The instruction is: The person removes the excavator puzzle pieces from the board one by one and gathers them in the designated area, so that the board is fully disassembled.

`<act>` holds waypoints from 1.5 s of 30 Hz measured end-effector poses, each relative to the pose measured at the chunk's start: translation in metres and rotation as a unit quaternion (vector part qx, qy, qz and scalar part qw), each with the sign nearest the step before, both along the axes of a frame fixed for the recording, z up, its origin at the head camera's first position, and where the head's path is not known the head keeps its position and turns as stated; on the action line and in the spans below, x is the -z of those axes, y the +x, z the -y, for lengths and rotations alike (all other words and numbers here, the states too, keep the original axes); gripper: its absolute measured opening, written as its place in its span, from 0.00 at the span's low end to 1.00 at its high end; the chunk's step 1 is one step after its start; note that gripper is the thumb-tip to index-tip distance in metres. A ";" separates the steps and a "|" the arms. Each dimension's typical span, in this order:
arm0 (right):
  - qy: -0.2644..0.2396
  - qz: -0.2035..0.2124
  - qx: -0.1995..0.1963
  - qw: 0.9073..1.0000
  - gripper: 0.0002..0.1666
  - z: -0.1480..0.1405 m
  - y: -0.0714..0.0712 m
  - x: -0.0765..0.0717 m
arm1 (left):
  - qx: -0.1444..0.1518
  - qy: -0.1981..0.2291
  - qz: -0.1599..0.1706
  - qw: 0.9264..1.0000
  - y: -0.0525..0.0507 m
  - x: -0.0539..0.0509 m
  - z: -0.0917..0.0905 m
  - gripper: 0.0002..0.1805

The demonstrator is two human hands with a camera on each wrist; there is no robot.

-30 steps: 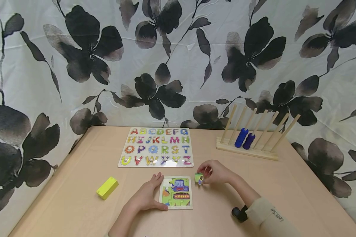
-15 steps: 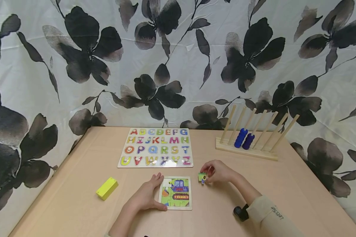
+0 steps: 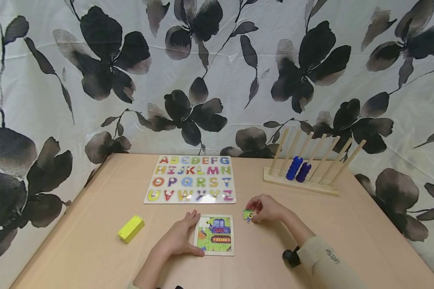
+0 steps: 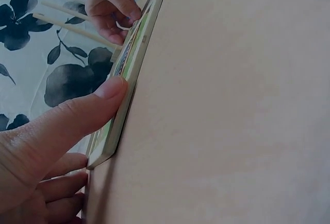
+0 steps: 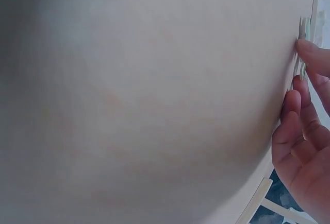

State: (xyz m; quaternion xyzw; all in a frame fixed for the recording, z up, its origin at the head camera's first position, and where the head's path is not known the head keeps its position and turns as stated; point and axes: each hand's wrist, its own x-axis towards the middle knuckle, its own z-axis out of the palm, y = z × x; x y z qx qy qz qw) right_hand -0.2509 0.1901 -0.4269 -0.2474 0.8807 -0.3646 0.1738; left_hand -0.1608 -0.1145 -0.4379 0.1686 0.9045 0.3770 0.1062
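A small framed picture puzzle (image 3: 214,235) with a blue and red vehicle lies on the table. My left hand (image 3: 178,237) grips its left side, thumb at the near left corner and fingers along the edge. The left wrist view shows that thumb on the frame (image 4: 135,77). To the right of the puzzle, my right hand (image 3: 267,208) pinches a small green piece (image 3: 247,215) between thumb and fingers, at the table surface. In the right wrist view the piece (image 5: 303,69) appears edge-on, partly hidden by the fingertips.
A colourful alphabet board (image 3: 191,179) lies behind the puzzle. At the back right stands a wooden rack (image 3: 300,184) with upright pegs and blue and purple rings. A yellow block (image 3: 131,229) lies at the left. A floral cloth (image 3: 246,80) hangs behind the table (image 3: 87,241).
My right hand has shifted slightly right, away from the puzzle, with the green piece still pinched. My left hand has stayed on the frame.
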 end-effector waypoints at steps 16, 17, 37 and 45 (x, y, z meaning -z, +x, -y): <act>0.001 0.014 0.013 1.000 0.18 -0.005 -0.006 -0.001 | 0.001 -0.002 0.007 1.000 -0.002 0.002 0.000 0.57; 0.000 0.016 0.014 1.000 0.18 -0.006 -0.007 0.000 | 0.002 -0.002 0.007 1.000 -0.003 0.002 0.000 0.57; -0.005 0.035 0.031 0.999 0.20 -0.010 -0.011 -0.001 | 0.002 0.001 0.008 1.000 -0.002 0.000 0.000 0.57; -0.024 0.012 0.019 0.999 0.22 -0.010 -0.010 0.000 | 0.002 0.005 0.012 1.000 -0.001 -0.001 0.002 0.57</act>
